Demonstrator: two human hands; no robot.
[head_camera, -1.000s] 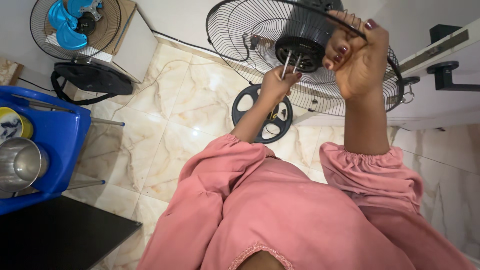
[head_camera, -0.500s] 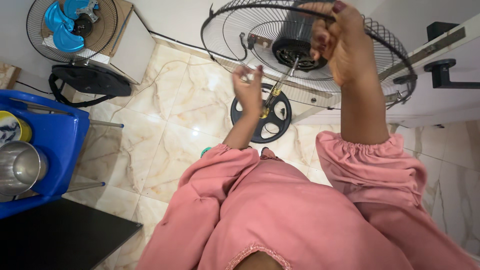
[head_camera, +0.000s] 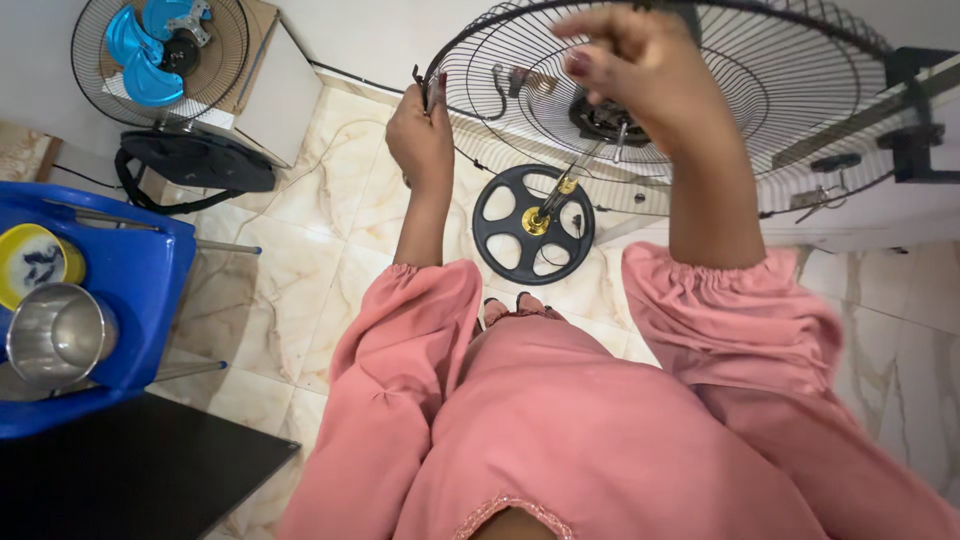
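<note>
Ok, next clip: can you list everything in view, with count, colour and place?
round black wire fan guard: one, black, held up at top right
black spoked fan base with brass shaft: one, black, on the marble floor
second fan with blue blades: one, blue and black, top left
blue plastic chair: one, blue, left edge
steel cup: one, silver, on the chair
yellow bowl: one, yellow, on the chair
black tabletop: one, bottom left
left hand: grips the guard's rim
right hand: at the guard's centre

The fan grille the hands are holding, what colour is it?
Black: the wire fan grille shows dark against the pale wall, best seen in the head view.
</note>
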